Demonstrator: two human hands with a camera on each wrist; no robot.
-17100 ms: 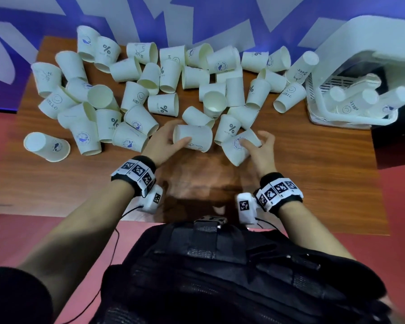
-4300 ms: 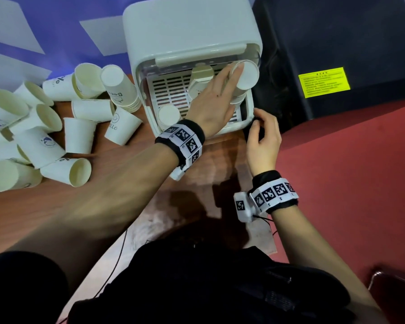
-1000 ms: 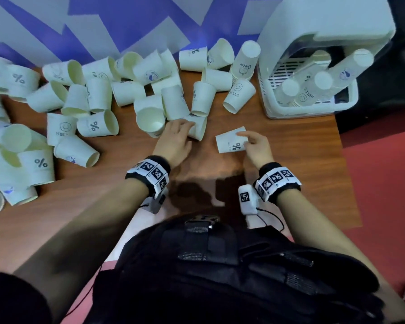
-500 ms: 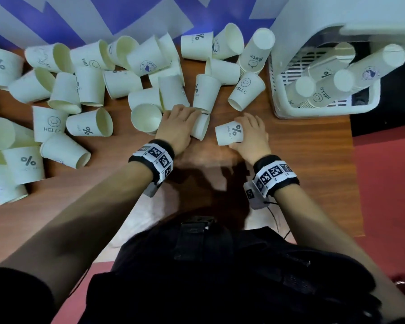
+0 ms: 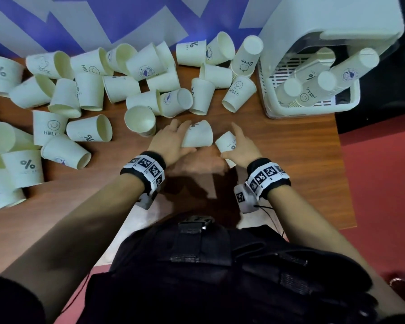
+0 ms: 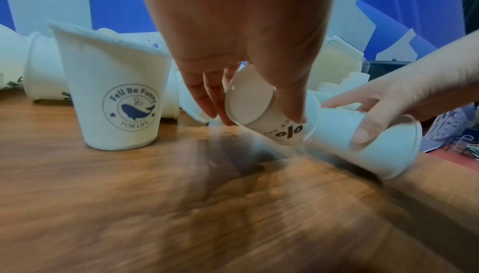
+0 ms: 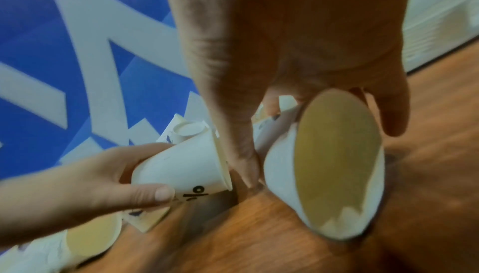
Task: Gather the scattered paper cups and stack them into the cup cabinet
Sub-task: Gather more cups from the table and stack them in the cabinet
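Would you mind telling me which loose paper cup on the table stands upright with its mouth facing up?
The white paper cup just left of the left hand; neighbouring cups lie sideways or inverted.

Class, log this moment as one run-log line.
left hand: grips cup | right hand: grips second cup | cups apart | cabinet: holds stacks

Black wristbands [image 5: 147, 170] with white square-coded tags, small white wrist cameras [image 5: 243, 199] with thin cables, a black strapped vest [image 5: 197, 265].

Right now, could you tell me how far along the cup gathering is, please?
Early days. Done: four stacks lean inside the cup cabinet. In hand: the left hand and the right hand each hold one cup, close together over the table. Left: dozens of loose cups lie scattered there.
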